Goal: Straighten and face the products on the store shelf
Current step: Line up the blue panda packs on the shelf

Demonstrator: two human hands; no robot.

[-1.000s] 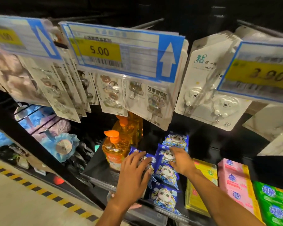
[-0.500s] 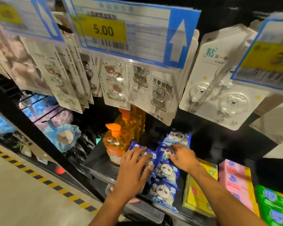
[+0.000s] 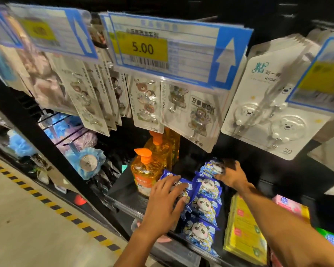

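Left hand (image 3: 165,201) is lying flat on a blue panda packet (image 3: 171,174) at the group's left, fingers spread and straight, pressing, not grasping. Right hand (image 3: 232,175) is touching the rearmost panda packet (image 3: 210,167); its fingers are blurred, so I cannot tell if it is gripping. More panda packets (image 3: 206,207) are lying front to back on the black shelf (image 3: 123,191). Orange pump bottles (image 3: 145,172) are standing just left, yellow packs (image 3: 243,228) lying right.

packets (image 3: 206,207): blue, panda print | bottles (image 3: 146,170): orange | price tag (image 3: 143,48): yellow, blue border | floor stripe (image 3: 52,206): yellow-black
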